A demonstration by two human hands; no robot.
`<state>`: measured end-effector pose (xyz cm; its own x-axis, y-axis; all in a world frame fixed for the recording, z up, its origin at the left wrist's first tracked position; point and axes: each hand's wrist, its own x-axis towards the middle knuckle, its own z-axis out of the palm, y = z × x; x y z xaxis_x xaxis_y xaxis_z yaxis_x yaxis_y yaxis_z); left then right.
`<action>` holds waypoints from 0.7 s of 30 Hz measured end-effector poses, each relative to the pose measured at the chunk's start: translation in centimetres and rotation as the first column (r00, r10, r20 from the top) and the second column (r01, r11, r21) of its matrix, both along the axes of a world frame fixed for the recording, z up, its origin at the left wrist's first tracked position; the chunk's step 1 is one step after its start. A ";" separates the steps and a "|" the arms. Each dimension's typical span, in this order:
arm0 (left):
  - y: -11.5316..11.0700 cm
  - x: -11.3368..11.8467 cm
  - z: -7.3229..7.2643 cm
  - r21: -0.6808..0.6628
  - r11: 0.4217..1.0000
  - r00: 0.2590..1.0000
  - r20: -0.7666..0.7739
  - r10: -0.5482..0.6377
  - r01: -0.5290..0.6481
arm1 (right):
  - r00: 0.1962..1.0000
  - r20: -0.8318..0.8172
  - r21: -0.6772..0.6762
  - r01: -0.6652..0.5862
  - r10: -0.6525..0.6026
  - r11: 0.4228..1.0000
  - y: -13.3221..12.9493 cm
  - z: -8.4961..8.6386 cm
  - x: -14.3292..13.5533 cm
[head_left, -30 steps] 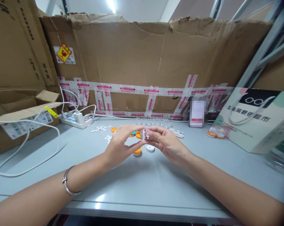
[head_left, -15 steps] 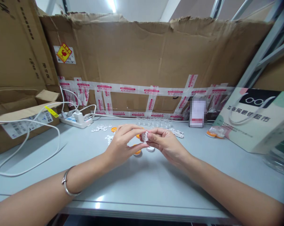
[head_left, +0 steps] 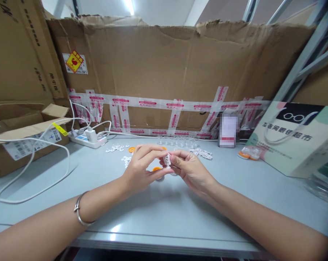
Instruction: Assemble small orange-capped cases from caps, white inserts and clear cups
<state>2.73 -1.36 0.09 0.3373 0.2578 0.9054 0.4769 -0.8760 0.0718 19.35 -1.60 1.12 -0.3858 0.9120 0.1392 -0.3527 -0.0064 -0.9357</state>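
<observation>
Between both hands, above the middle of the table, is a small white openwork plastic piece [head_left: 167,160]. The thumb and fingers of my left hand [head_left: 142,165] pinch it at top and bottom. From the other side, the thumb and fingertips of my right hand [head_left: 189,165] grip it too. Just below and behind the hands lies an orange round part [head_left: 156,169], partly covered by my left hand. A white disc [head_left: 174,173] is mostly hidden under the fingers. Small white parts [head_left: 126,159] lie scattered left of my left hand.
Clear domed caps [head_left: 177,140] stand in rows at the back, beside a heap of white pieces [head_left: 202,153]. Orange-based parts [head_left: 248,152] sit near a paper bag [head_left: 289,141]. A power strip [head_left: 91,140] and white cable [head_left: 68,159] occupy the left; a phone-like object [head_left: 228,130] leans behind.
The white piece has turned slightly between the fingers. My right hand has shifted a little left and down, and my left thumb reaches further beneath the piece.
</observation>
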 end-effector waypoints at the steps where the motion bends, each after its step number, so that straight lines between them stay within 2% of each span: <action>1: 0.0 0.0 0.0 0.002 1.000 1.000 0.000 0.010 -0.010 | 1.000 -0.001 0.006 -0.008 0.008 1.000 0.0 0.0 0.0; 11: -0.1 0.0 0.1 -0.021 0.997 0.997 -0.017 0.074 -0.074 | 0.997 0.080 -0.009 0.014 -0.013 1.000 -0.4 0.3 -0.1; 21: 0.0 0.2 -0.3 -0.010 0.996 0.996 -0.027 0.087 -0.087 | 0.996 0.067 -0.025 0.054 -0.052 0.998 -0.8 0.3 -0.6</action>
<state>2.95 -1.32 -0.18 0.3369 0.2973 0.8934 0.5531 -0.8304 0.0677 18.77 -2.40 1.47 -0.3440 0.9346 0.0905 -0.2909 -0.0144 -0.9566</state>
